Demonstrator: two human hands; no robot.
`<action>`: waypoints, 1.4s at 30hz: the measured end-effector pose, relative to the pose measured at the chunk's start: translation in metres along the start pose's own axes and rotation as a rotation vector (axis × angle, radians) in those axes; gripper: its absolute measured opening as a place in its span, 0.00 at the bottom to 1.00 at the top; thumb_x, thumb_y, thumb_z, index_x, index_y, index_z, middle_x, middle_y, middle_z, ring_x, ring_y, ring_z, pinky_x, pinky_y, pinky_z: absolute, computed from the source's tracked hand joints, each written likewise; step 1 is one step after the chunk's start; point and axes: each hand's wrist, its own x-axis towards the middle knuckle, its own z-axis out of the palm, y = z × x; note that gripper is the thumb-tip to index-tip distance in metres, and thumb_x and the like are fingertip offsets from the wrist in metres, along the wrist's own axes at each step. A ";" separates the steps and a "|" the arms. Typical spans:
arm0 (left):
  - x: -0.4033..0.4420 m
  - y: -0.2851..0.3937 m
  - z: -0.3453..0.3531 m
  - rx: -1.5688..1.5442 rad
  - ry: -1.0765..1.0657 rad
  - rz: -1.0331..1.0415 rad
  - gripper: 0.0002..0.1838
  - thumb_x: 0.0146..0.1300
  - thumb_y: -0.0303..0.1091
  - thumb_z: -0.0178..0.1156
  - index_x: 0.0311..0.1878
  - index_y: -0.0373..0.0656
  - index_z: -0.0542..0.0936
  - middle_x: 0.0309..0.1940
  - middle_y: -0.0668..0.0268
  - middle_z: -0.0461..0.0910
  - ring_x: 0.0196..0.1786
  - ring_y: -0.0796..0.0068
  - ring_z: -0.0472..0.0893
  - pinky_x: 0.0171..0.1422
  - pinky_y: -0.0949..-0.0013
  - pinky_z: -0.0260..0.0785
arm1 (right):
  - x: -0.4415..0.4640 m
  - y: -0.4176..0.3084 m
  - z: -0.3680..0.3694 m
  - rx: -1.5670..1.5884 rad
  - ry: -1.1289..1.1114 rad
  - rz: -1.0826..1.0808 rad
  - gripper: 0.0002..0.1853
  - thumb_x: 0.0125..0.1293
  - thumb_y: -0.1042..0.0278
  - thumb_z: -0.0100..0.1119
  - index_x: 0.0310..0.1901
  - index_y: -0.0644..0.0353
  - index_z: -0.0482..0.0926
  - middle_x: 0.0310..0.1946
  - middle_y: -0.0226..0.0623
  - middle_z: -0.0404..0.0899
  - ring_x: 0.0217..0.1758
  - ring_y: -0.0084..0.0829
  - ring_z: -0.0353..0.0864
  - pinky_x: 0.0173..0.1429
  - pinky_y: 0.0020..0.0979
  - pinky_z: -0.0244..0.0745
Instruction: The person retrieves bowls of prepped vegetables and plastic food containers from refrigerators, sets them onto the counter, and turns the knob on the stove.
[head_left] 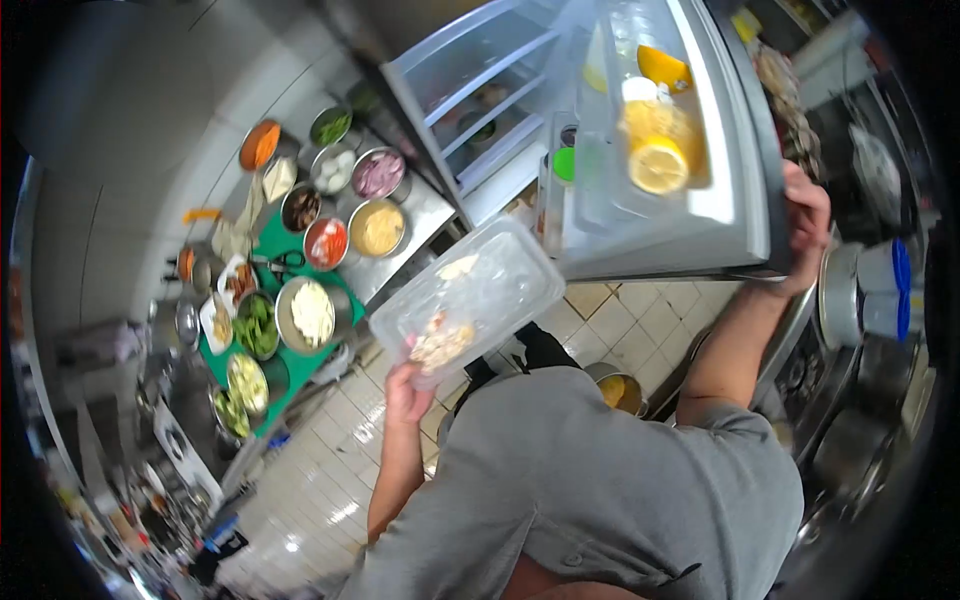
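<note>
My left hand (408,392) grips the near end of a clear plastic container (495,285), held up in front of my body. Pale chopped food lies inside it, mostly at the end by my hand. My right hand (803,220) is wrapped round the outer edge of a refrigerator door (735,230), which stands open. In the door's shelf are a cut lemon (658,165), an orange-yellow wedge (664,70) and a green-capped item (564,164). Behind the door, the fridge interior (480,100) shows clear drawers or shelves.
On the left, a steel counter (425,205) and a green board (275,390) carry several metal bowls of cut vegetables. A metal pot (635,398) with yellow contents is low beside me. Stove and pans (850,450) line the right. Tiled floor (340,480) lies below.
</note>
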 end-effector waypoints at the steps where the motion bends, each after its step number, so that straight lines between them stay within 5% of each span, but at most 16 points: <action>1: 0.022 -0.007 0.014 -0.004 -0.006 -0.063 0.39 0.56 0.24 0.51 0.75 0.45 0.60 0.71 0.51 0.68 0.73 0.50 0.68 0.78 0.44 0.58 | -0.010 -0.012 -0.027 0.003 0.024 -0.034 0.37 0.73 0.32 0.44 0.59 0.66 0.73 0.63 0.52 0.72 0.71 0.47 0.67 0.77 0.46 0.54; 5: 0.136 -0.042 0.077 -0.027 -0.103 -0.191 0.33 0.60 0.20 0.49 0.71 0.42 0.63 0.71 0.53 0.68 0.73 0.52 0.68 0.78 0.41 0.58 | -0.050 -0.029 -0.110 -0.283 0.529 0.063 0.37 0.75 0.41 0.46 0.68 0.71 0.68 0.73 0.53 0.63 0.76 0.46 0.65 0.80 0.46 0.54; 10: 0.337 -0.102 0.151 -0.012 -0.062 -0.022 0.26 0.69 0.17 0.43 0.70 0.39 0.64 0.68 0.53 0.69 0.70 0.54 0.71 0.75 0.43 0.66 | -0.010 0.016 -0.205 -0.280 1.137 0.195 0.27 0.78 0.50 0.44 0.62 0.67 0.74 0.61 0.45 0.77 0.68 0.40 0.74 0.75 0.44 0.63; 16: 0.567 -0.126 0.240 -0.101 0.152 -0.030 0.21 0.78 0.38 0.48 0.66 0.35 0.69 0.62 0.55 0.73 0.61 0.57 0.77 0.63 0.60 0.81 | -0.045 0.086 -0.273 -0.397 1.103 0.190 0.25 0.78 0.51 0.44 0.61 0.66 0.74 0.57 0.44 0.78 0.64 0.40 0.75 0.72 0.43 0.65; 22: 0.601 -0.133 0.274 0.318 -0.056 0.028 0.26 0.77 0.45 0.49 0.69 0.37 0.66 0.64 0.52 0.73 0.64 0.52 0.77 0.68 0.47 0.75 | -0.227 0.111 -0.274 -0.635 1.108 0.447 0.24 0.77 0.52 0.45 0.59 0.65 0.74 0.54 0.42 0.78 0.61 0.39 0.74 0.68 0.42 0.65; 24: 0.580 -0.152 0.229 0.616 -0.307 -0.037 0.27 0.76 0.45 0.51 0.69 0.37 0.66 0.64 0.50 0.74 0.64 0.53 0.78 0.68 0.47 0.74 | -0.282 0.094 -0.261 -0.768 1.104 0.575 0.23 0.77 0.52 0.46 0.58 0.65 0.74 0.53 0.42 0.78 0.60 0.38 0.74 0.67 0.41 0.66; 26: 0.586 -0.186 0.139 0.761 -0.329 -0.131 0.26 0.75 0.44 0.52 0.68 0.36 0.66 0.58 0.52 0.78 0.58 0.58 0.82 0.62 0.54 0.78 | -0.332 0.064 -0.245 -0.894 1.113 0.694 0.23 0.77 0.52 0.46 0.57 0.65 0.74 0.52 0.41 0.77 0.59 0.38 0.74 0.66 0.41 0.66; 29: 0.593 -0.247 -0.045 0.800 -0.028 -0.513 0.26 0.73 0.43 0.54 0.69 0.40 0.69 0.54 0.61 0.78 0.46 0.67 0.81 0.50 0.66 0.78 | -0.399 -0.001 -0.208 -1.085 1.147 0.864 0.22 0.76 0.52 0.47 0.56 0.64 0.74 0.51 0.41 0.77 0.57 0.37 0.74 0.64 0.41 0.66; 32: 0.558 -0.315 -0.206 0.898 0.502 -0.640 0.32 0.69 0.47 0.61 0.72 0.43 0.66 0.65 0.55 0.67 0.66 0.56 0.69 0.66 0.52 0.70 | -0.441 -0.055 -0.166 -1.260 1.169 1.039 0.21 0.76 0.53 0.48 0.55 0.64 0.74 0.49 0.40 0.77 0.55 0.37 0.74 0.62 0.40 0.67; 34: 0.524 -0.378 -0.292 0.750 0.763 -0.800 0.39 0.63 0.52 0.67 0.71 0.42 0.66 0.64 0.51 0.66 0.60 0.51 0.70 0.66 0.48 0.67 | -0.459 -0.071 -0.138 -1.342 1.175 1.140 0.20 0.76 0.53 0.48 0.55 0.63 0.74 0.49 0.40 0.76 0.54 0.37 0.74 0.61 0.40 0.67; 42: 0.562 -0.469 -0.420 0.808 0.624 -0.831 0.42 0.59 0.59 0.67 0.74 0.52 0.68 0.71 0.54 0.65 0.72 0.46 0.61 0.71 0.34 0.54 | -0.482 -0.038 -0.084 -1.362 1.113 1.308 0.18 0.75 0.54 0.50 0.52 0.62 0.74 0.45 0.38 0.76 0.49 0.35 0.73 0.56 0.39 0.68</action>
